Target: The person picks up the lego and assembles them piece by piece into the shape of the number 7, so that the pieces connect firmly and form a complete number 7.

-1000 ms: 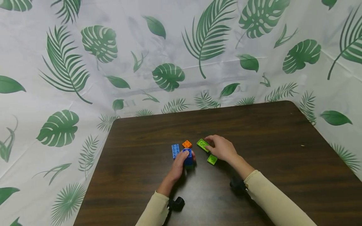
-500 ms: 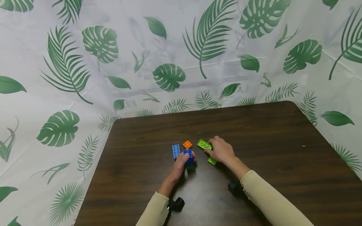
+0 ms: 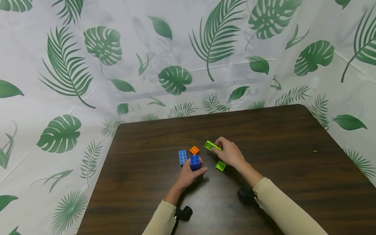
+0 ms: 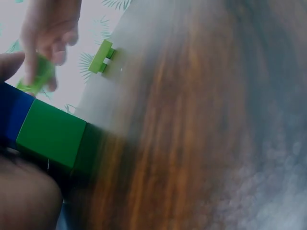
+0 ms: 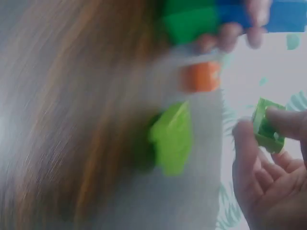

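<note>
My left hand (image 3: 187, 175) grips an upright stack of toy building bricks (image 3: 195, 165), blue on top with green at the bottom. In the left wrist view the green brick (image 4: 53, 132) shows its smooth side. Up and to the right, my right hand (image 3: 230, 154) pinches a long lime green brick (image 3: 209, 145) between thumb and fingers, tilted and lifted off the table. Its hollow underside shows in the right wrist view, where the thumb presses into the lime brick (image 5: 273, 141). A small lime green brick (image 3: 221, 166) lies upturned below that hand.
An orange brick (image 3: 194, 150) lies just beyond the stack. To its left is a light blue brick (image 3: 182, 156), close to the left fingers. The dark wooden table (image 3: 141, 169) ends at a leaf-patterned cloth (image 3: 176, 107) behind.
My right hand has taken hold of the long lime brick and raised it from the table. The left thumb has slid off the top of the blue brick to its near right side.
</note>
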A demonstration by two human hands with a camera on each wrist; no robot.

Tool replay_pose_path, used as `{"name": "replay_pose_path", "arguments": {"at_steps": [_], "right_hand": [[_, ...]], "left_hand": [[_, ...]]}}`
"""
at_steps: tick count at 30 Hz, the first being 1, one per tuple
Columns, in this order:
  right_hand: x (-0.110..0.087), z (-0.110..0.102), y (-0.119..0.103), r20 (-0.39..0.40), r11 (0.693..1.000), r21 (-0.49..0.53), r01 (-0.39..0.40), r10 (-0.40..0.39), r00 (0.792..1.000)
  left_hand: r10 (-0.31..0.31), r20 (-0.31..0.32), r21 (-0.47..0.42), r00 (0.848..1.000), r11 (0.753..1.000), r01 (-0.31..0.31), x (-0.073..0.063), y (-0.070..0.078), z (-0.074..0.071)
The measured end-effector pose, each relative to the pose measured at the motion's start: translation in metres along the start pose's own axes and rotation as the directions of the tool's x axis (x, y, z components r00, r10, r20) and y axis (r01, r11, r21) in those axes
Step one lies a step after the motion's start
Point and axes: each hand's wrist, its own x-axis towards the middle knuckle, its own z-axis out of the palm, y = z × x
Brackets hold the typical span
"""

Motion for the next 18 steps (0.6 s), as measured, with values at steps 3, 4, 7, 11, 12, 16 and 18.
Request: {"name": "replay_pose_path", "arguments": {"at_steps": [3,4,7,11,12,16,18], "right_hand": [[-0.001,-0.005,-0.011,0.071,0.951,0.308,-0.023,0.001,0.998],[-0.002,-0.007,-0.014,0.100,0.919,0.393,-0.038,-0.001,0.995],[-0.007,-0.010,-0.026,0.174,0.829,0.554,-0.074,-0.029,0.984],[-0.013,-0.013,-0.040,0.223,0.797,0.601,-0.055,-0.101,0.969],[-0.015,-0.014,-0.043,0.226,0.798,0.601,-0.042,-0.119,0.967],[-0.021,-0.014,-0.052,0.190,0.815,0.575,0.071,-0.217,0.957],[-0.024,-0.013,-0.056,0.156,0.837,0.530,0.136,-0.254,0.955]], "left_hand": [[0.000,0.001,0.006,1.000,1.000,0.000,0.000,0.000,0.000],[0.001,0.001,0.005,1.000,1.000,-0.001,0.000,0.000,0.000],[0.006,0.002,-0.001,1.000,1.000,-0.006,-0.001,0.000,0.000],[0.011,-0.006,-0.007,1.000,1.000,-0.011,-0.001,0.000,0.000],[0.012,-0.009,-0.007,1.000,1.000,-0.012,-0.001,0.000,0.000],[0.013,-0.002,-0.007,1.000,1.000,-0.013,-0.001,0.000,0.000],[0.015,0.010,-0.012,1.000,1.000,-0.015,-0.001,-0.001,0.000]]}}
